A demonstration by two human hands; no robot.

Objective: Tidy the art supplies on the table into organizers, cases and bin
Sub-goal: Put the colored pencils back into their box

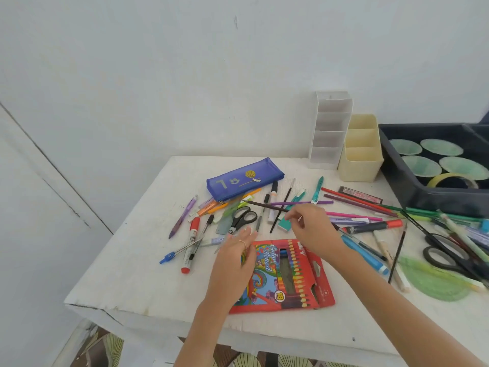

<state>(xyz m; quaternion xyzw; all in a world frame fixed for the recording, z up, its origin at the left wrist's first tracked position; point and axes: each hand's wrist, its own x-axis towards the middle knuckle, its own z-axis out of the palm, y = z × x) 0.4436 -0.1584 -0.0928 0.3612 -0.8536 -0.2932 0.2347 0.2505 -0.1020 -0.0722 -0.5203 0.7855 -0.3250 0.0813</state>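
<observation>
1. Pinching one end of a dark pencil (267, 206) between thumb and forefinger, the right hand (313, 230) is over the middle of the white table (137, 274). The pencil's tip points left and slightly far, across the clutter.
2. The left hand (235, 260) lies flat with straight fingers on the left part of a red colour pencil box (288, 276) and grips nothing. The box sits close to the table's near edge.
3. Loose pens and pencils (352, 215) are scattered from the left side of the table to the right edge of the view.
4. Black-handled scissors (242, 218) lie just beyond the left fingertips.
5. A blue pencil case (244, 178) lies on the far side of the clutter.
6. A white organizer (330, 128) and a cream organizer (361, 149) stand side by side at the far right, by the wall.
7. Right of them is a dark bin (434, 198) holding green discs (420, 165) and a tape roll (449, 176).
</observation>
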